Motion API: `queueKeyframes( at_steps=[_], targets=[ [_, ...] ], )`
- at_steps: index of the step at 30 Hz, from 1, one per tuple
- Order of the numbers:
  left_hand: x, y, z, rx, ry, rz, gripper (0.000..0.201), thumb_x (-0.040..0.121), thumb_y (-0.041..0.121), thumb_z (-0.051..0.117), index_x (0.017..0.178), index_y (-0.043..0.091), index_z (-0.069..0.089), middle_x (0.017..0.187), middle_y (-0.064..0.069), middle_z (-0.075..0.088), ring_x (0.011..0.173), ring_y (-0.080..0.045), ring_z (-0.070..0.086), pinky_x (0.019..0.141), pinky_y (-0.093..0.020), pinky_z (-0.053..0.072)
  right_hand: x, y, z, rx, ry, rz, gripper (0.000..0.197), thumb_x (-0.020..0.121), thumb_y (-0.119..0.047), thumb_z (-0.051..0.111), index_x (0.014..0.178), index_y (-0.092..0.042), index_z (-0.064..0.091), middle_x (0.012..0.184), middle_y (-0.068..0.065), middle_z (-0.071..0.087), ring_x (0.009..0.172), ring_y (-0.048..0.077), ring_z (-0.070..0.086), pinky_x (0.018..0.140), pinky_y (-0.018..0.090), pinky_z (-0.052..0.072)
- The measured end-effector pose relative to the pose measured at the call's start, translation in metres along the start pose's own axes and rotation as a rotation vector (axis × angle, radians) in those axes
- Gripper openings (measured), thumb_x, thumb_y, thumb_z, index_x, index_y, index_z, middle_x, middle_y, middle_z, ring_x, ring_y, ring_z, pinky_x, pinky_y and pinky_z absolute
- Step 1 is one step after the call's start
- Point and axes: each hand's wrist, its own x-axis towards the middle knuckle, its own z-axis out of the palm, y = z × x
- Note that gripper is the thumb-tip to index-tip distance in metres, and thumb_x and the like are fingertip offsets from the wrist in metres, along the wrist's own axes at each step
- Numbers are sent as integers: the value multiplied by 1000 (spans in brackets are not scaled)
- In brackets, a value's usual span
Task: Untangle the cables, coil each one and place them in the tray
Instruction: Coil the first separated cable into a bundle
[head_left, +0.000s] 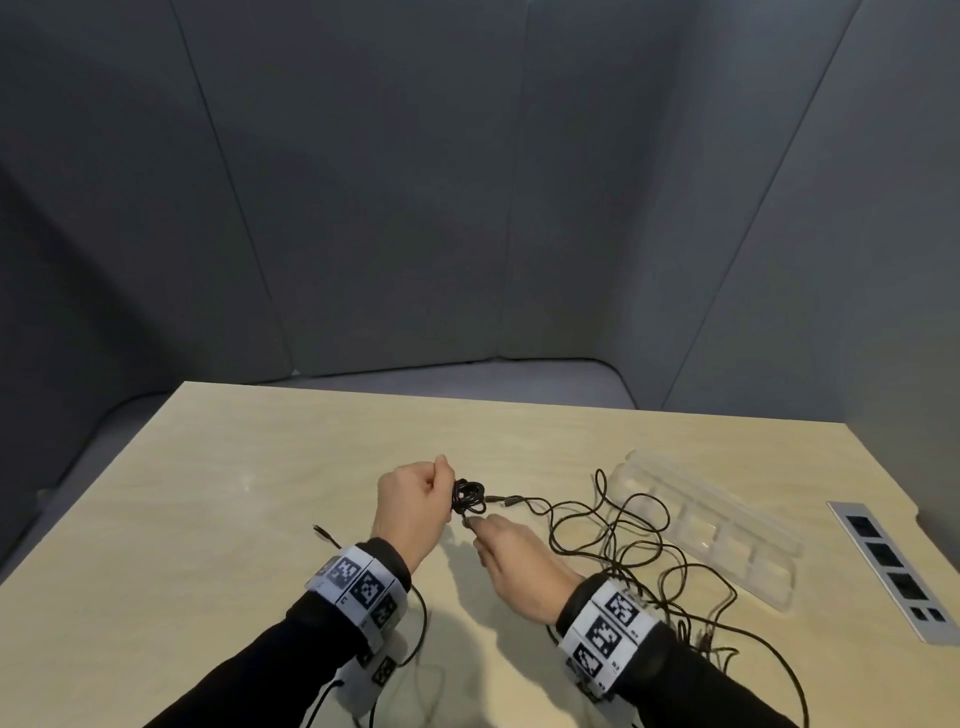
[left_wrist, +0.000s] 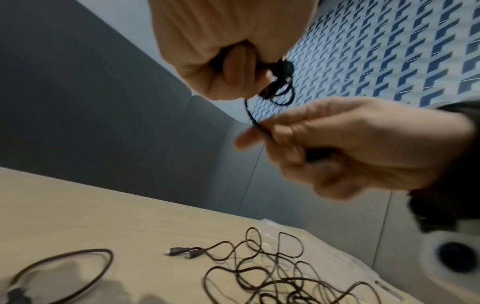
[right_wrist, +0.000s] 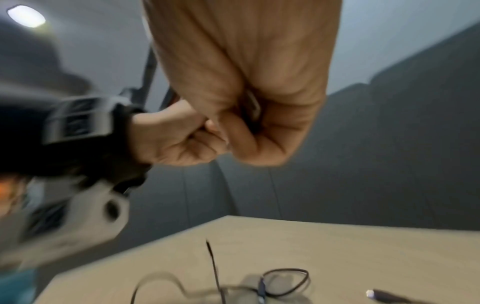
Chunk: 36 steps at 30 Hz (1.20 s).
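Note:
My left hand (head_left: 434, 491) is raised over the table's middle and grips a small black coil of cable (head_left: 468, 496); in the left wrist view its curled fingers (left_wrist: 233, 67) close round the coil (left_wrist: 279, 82). Just below it, my right hand (head_left: 485, 532) pinches the cable's free strand (left_wrist: 255, 121) leading out of the coil. The right wrist view is blurred and shows my right hand (right_wrist: 246, 115) closed round something thin. A loose tangle of black cables (head_left: 623, 540) lies to the right, partly over the clear tray (head_left: 727, 540).
Two cable plugs (head_left: 506, 501) lie side by side on the wooden table (head_left: 234, 493), left of the tangle. Another cable loops under my left forearm (head_left: 421, 623). A grey socket strip (head_left: 893, 566) is set into the table's right edge. Grey panels surround the table.

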Motion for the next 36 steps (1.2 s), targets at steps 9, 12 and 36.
queueKeyframes(
  at_steps=[9,12,36],
  targets=[
    [-6,-27,5,209,-386,197,37,85,32,42,49,24,39,46,2,47,48,-20,44,49,-27,37,-5,-18,-33,48,141,-411,12,89,-16,58,93,-10,68,92,7,64,83,19,62,77,27,50],
    [-9,-24,1,86,-505,187,24,70,27,40,56,16,56,50,-2,60,51,-19,59,51,-24,44,2,-12,-48,144,139,-431,9,87,-18,63,89,-14,71,83,1,67,77,9,61,72,23,49],
    [-3,15,18,-78,-2,-243,54,94,19,40,42,10,47,37,3,49,43,-13,47,59,-29,38,-14,-2,-18,561,488,-51,8,77,-12,73,74,-20,73,60,-9,58,51,6,45,55,16,39]
  ],
)
